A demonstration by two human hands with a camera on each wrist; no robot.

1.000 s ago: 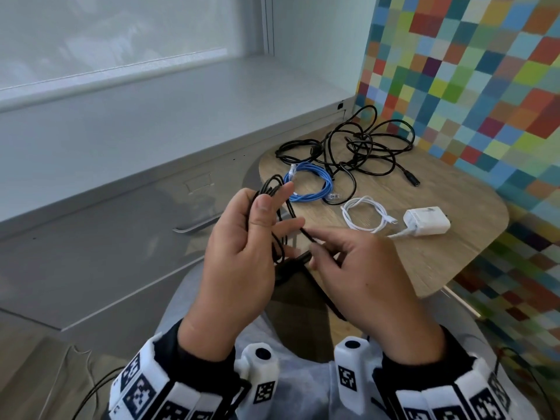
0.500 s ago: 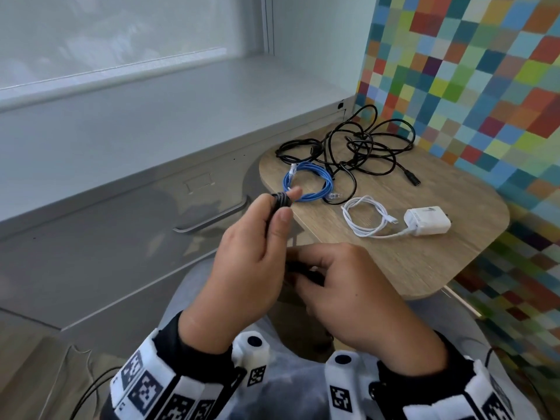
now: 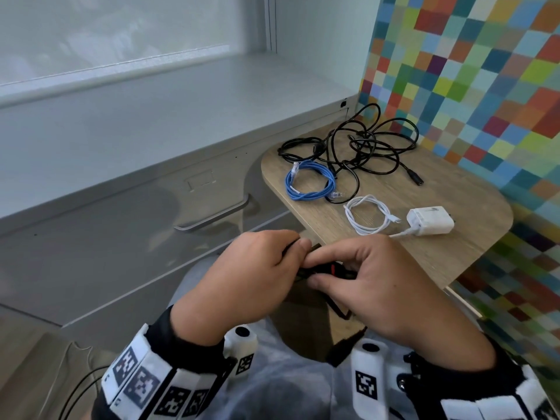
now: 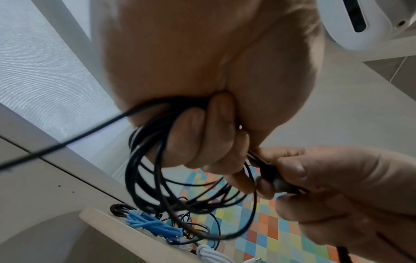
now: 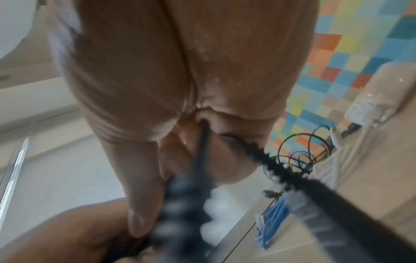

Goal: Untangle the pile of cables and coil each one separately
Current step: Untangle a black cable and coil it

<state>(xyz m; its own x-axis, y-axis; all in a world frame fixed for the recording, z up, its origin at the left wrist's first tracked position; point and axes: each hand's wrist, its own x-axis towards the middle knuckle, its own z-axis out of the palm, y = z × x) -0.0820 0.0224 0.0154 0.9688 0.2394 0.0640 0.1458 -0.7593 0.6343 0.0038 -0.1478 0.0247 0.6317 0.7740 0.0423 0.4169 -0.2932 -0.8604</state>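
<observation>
**Black cable coil held in front of table edge; end being finished**

Left to right, as I saw it from the remote station.

My left hand (image 3: 257,274) was curled around a bundle of black cable loops (image 4: 157,160), fingers closed through the coil so the turns could not spring apart; the loops hung below the fist in the left wrist view. One strand ran off to the left, out of frame.

My right hand (image 3: 372,280) met it just beside, thumb and fingers pinching the cable's plug end (image 4: 276,179), which showed a red band in the head view. I judged this as the last step for this cable: securing the free end against the coil. The right wrist view was too blurred to confirm the tuck.

Both hands were off the wooden table (image 3: 454,262), near its front edge, which I judged gave the coil room to hang.

On the table: a blue cable (image 3: 309,186), coiled; a white cable (image 3: 368,219), coiled, beside its white charger (image 3: 430,221); behind them the black tangle (image 3: 363,147), still unsorted. Roughly half remained, by my estimate.
</observation>
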